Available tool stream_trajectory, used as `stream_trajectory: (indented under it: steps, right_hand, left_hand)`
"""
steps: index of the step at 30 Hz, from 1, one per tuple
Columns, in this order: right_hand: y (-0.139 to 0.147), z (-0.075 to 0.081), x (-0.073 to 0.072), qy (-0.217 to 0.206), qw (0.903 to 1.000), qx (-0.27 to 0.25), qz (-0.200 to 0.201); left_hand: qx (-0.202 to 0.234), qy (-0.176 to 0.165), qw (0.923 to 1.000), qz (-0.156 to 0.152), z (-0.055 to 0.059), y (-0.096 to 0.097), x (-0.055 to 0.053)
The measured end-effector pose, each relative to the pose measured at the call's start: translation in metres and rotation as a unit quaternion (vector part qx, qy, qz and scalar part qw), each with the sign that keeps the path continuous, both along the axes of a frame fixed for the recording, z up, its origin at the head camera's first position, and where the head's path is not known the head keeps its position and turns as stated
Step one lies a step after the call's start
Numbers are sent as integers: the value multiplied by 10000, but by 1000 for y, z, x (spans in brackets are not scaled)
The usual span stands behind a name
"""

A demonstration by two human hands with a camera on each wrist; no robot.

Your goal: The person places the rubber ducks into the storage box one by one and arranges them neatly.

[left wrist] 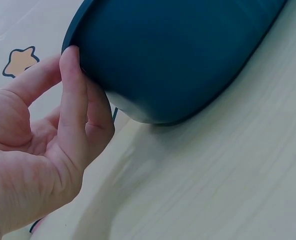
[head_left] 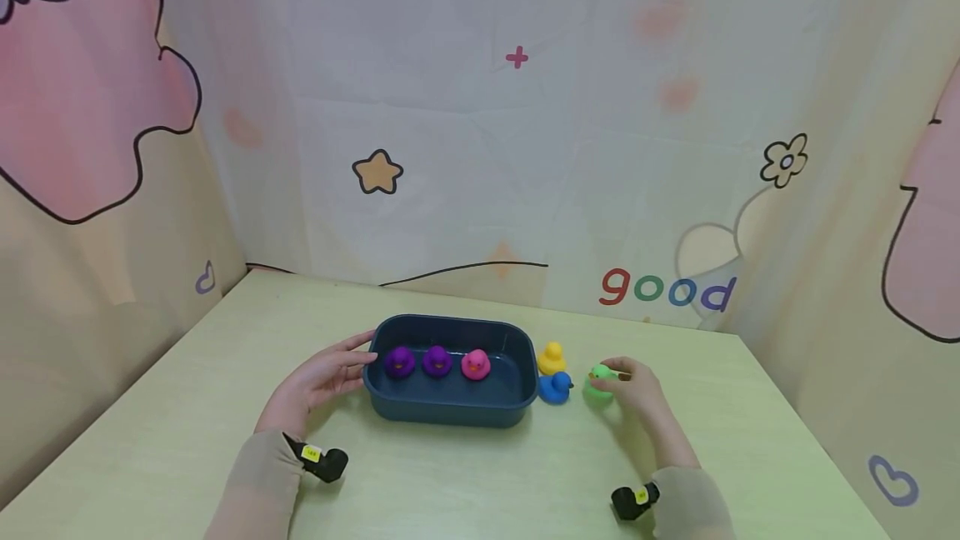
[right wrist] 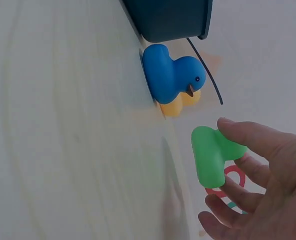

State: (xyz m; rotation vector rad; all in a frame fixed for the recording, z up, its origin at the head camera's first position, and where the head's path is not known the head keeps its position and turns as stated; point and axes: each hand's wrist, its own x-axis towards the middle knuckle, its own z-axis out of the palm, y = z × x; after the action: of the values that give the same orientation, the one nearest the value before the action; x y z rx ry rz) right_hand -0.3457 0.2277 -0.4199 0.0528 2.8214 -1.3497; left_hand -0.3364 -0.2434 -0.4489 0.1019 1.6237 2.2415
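Note:
My left hand [head_left: 330,377] is at the left end of a dark blue plastic tub [head_left: 450,415], its thumb and fingers gripping the rim. In the left wrist view the fingers [left wrist: 72,95] bend against the tub's outer wall. Inside the tub sit two purple rubber ducks [head_left: 400,362] and a pink rubber duck [head_left: 476,365] in a row. My right hand [head_left: 636,390] pinches a green rubber duck [right wrist: 210,155] between thumb and fingers, right of the tub. Between them are a blue rubber duck [head_left: 556,387] and a yellow rubber duck [head_left: 552,358], close to the tub's right end.
The pale wooden table [head_left: 420,473] carries the tub and the loose ducks. A printed cloth backdrop [head_left: 450,107] hangs behind it and along both sides. Each wrist wears a small black camera, such as the one by the left sleeve [head_left: 258,473].

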Motion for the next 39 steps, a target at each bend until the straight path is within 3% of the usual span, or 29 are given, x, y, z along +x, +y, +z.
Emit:
stream_trajectory:
  steps: [17, 24, 39]
  right_hand:
    - [10, 8, 3, -133, 9980, 219, 570]
    - [12, 5, 2, -353, 9970, 264, 634]
    - [15, 1, -1, -289, 9967, 316, 691]
  left_hand:
    - [-13, -2, 10000, 0, 6, 2, 3]
    - [-2, 8, 10000, -23, 7, 2, 4]
    - [-49, -4, 10000, -13, 3, 1, 1]
